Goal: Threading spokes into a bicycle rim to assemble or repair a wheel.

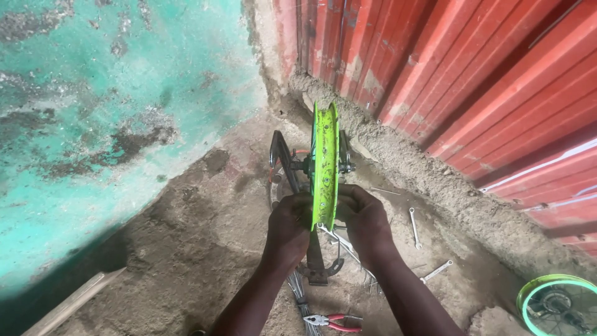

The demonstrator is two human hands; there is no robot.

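- At the centre of the view, a bright green wheel rim (325, 163) is standing upright in a black truing stand (281, 159).
- The left hand (288, 227) is gripping the rim's lower edge at 7 o'clock.
- The right hand (367, 221) is clasping it at 5 o'clock.
- Red-handled pliers (333, 322) are lying at 6 o'clock, spanners (415, 228) at 4 o'clock.

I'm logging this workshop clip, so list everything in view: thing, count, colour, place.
wheel rim: 1, bright green, upright at centre, mounted in the stand
stand: 1, dark metal, on the dirt floor behind the hands
second wheel: 1, green, lying at bottom right
spanners: 2, silver, on the floor right of the hands
pliers: 1, red handles, bottom centre
spokes: a bundle, silver, below the rim
wall: 1, teal, left
metal sheeting: red, right
left hand: gripping the rim's left side
right hand: gripping the rim's right side
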